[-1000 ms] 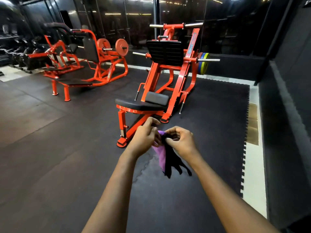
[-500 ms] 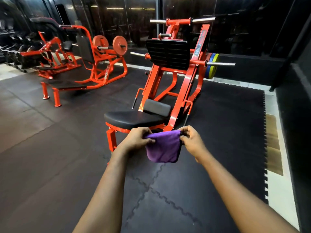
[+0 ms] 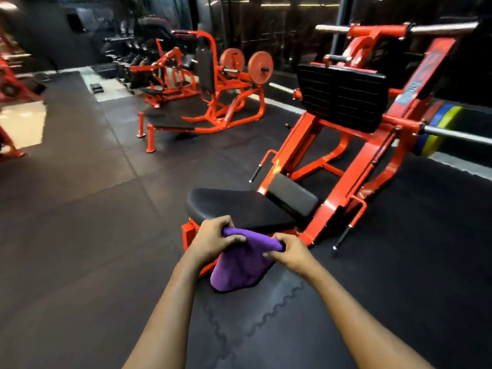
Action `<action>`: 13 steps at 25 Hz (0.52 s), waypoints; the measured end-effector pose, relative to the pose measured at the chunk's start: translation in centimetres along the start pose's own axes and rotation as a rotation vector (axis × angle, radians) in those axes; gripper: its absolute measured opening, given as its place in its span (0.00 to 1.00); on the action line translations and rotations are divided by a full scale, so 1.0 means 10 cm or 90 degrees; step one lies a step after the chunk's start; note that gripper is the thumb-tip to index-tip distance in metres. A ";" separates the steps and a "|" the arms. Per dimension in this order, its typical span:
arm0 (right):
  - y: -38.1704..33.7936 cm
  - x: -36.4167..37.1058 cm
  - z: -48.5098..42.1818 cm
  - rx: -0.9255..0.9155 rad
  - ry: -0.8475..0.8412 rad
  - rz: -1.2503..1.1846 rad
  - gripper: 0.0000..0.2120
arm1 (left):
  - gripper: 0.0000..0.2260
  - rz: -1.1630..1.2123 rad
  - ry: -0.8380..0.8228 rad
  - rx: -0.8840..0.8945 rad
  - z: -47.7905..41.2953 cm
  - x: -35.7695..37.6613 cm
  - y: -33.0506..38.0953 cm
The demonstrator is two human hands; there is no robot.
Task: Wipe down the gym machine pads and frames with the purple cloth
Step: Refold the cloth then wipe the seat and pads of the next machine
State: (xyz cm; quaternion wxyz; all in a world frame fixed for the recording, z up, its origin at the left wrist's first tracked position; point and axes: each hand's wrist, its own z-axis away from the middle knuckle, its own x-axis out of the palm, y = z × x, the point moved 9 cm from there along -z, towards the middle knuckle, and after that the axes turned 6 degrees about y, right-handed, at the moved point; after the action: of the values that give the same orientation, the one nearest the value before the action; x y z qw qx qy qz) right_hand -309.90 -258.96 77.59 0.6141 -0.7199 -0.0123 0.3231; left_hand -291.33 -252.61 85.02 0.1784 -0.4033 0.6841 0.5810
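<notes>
A purple cloth (image 3: pixel 241 265) hangs between both hands in front of me. My left hand (image 3: pixel 213 239) grips its upper left corner and my right hand (image 3: pixel 288 251) pinches its upper right edge. Just beyond the cloth lies the black seat pad (image 3: pixel 239 206) of an orange leg-press machine (image 3: pixel 370 166), with a smaller black pad (image 3: pixel 291 197) tilted behind it and a black foot plate (image 3: pixel 342 95) higher up. The cloth hangs just short of the seat pad's near edge; whether it touches I cannot tell.
A second orange machine (image 3: pixel 221 102) with round plates stands at the back left. Coloured weight plates (image 3: pixel 439 129) sit on a bar at the right. More orange equipment (image 3: pixel 10 97) shows at the far left. Black rubber floor mats (image 3: pixel 93 235) cover the ground around me.
I have moved closer to the leg press and turned left. The cloth went from bunched, to spread flat between both hands, to hanging looser now near the seat pad.
</notes>
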 end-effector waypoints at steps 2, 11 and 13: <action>0.03 -0.06 -0.48 -0.012 -0.011 -0.026 0.19 | 0.12 -0.006 0.020 -0.061 -0.19 -0.01 -0.27; 0.29 0.54 -2.14 -0.008 -0.117 -0.086 0.04 | 0.04 0.024 0.148 -0.245 -1.06 0.25 -1.57; 0.38 0.71 -2.49 -0.001 -0.150 -0.049 0.04 | 0.04 0.045 0.156 -0.281 -1.28 0.36 -1.91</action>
State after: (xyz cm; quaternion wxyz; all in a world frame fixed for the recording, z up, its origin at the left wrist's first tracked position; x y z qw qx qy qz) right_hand -293.78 -278.79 71.89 0.6199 -0.6764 -0.1121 0.3816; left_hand -276.11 -265.86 73.38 -0.0183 -0.4757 0.5708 0.6690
